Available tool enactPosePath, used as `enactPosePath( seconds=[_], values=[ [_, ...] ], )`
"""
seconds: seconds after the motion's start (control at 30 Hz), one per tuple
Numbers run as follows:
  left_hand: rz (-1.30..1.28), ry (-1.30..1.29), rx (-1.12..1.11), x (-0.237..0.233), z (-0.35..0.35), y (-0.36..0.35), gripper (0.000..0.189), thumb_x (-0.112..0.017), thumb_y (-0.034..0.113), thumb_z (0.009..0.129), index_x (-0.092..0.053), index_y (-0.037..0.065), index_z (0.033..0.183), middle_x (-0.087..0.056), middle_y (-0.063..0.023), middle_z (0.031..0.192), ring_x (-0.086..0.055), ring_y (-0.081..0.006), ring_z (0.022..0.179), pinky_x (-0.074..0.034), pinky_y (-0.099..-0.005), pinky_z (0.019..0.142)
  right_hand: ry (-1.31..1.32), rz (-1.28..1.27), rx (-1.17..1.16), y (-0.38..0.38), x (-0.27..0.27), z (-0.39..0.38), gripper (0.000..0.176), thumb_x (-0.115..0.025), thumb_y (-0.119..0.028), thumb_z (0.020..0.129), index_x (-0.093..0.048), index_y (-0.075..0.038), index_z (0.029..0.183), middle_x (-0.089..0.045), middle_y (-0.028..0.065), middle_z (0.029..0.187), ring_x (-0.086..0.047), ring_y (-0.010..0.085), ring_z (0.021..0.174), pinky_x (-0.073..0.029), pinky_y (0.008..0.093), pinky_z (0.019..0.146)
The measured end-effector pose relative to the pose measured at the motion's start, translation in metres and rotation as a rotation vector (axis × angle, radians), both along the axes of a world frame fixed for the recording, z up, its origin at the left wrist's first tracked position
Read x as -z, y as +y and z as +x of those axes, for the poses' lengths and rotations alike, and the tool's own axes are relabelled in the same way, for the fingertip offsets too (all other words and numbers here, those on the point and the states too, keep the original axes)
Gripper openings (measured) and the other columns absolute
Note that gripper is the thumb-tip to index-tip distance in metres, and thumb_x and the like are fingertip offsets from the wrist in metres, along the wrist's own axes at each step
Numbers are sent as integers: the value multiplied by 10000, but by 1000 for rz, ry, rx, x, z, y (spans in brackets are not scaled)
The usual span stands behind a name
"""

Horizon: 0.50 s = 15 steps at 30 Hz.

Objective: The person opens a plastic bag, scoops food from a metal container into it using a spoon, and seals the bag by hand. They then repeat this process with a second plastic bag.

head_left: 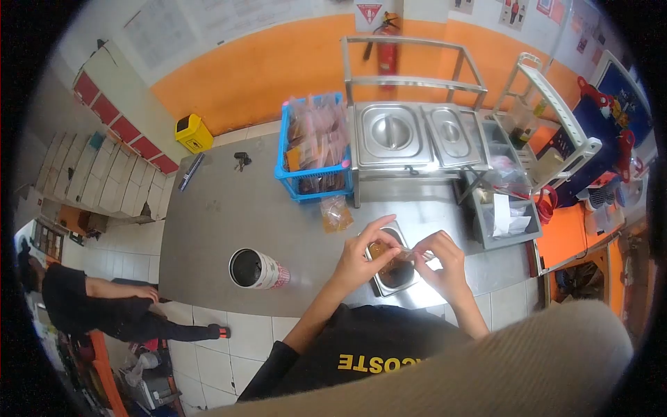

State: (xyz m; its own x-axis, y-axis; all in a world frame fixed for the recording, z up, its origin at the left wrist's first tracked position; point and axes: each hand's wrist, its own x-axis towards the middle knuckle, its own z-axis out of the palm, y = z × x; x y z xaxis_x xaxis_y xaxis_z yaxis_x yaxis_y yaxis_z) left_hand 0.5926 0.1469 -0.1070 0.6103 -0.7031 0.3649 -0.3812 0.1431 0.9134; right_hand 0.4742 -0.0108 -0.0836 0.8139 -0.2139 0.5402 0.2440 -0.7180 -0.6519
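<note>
Above a small steel food pan (pixel 411 283) with dark and amber contents, both my hands pinch a small clear plastic bag (pixel 404 254). My left hand (pixel 363 258) grips its left side between thumb and fingers. On the opposite side, the fingertips of my right hand (pixel 440 263) are closed on the bag. What the bag contains is hard to make out. Behind my hands, an orange-brown filled plastic packet (pixel 336 214) lies on the steel table (pixel 201 243), beside a blue basket (pixel 316 193) packed with similar packets.
A patterned cup (pixel 272 272) with a dark inside stands left of my hands. Lidded steel pans (pixel 392 132) sit in a metal frame at the back. Grey bins (pixel 511 233) are on the right. Another person (pixel 97 299) stands at far left.
</note>
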Motion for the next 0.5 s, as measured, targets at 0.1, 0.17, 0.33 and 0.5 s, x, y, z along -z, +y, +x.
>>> enactPosePath(
  seconds=[0.1, 0.17, 0.33, 0.5],
  values=[
    [-15, 4, 8, -1, -3, -1, 594, -714, 29, 794, -471, 16, 1336, -685, -55, 827, -649, -126, 811, -472, -296, 844, -24, 2, -20, 3, -1, 1, 110, -702, 10, 709, -626, -6, 787, -626, 90, 774, -594, 241, 707, -475, 323, 638],
    [-4, -7, 29, -2, -6, -3, 603, -716, 30, 792, -464, 9, 1339, -684, -54, 827, -650, -129, 812, -470, -298, 851, -34, 5, -22, 6, 1, 2, 108, -705, 7, 708, -629, -7, 783, -624, 89, 768, -595, 239, 703, -476, 321, 635],
    [-14, -55, 10, -2, -6, 1, 499, -716, 20, 783, -535, 8, 1247, -686, -63, 860, -653, -155, 834, -477, -307, 852, -53, 22, -30, 6, 10, 1, 110, -707, -2, 716, -649, -11, 809, -637, 90, 786, -606, 239, 721, -483, 323, 645],
    [-10, -267, -205, 19, 26, 17, 470, -700, -1, 788, -542, 4, 1230, -661, -91, 946, -625, -177, 956, -457, -320, 905, -58, 30, 74, -18, 12, -17, 96, -689, -16, 743, -651, -29, 830, -636, 77, 795, -608, 238, 752, -488, 330, 680]
  ],
)
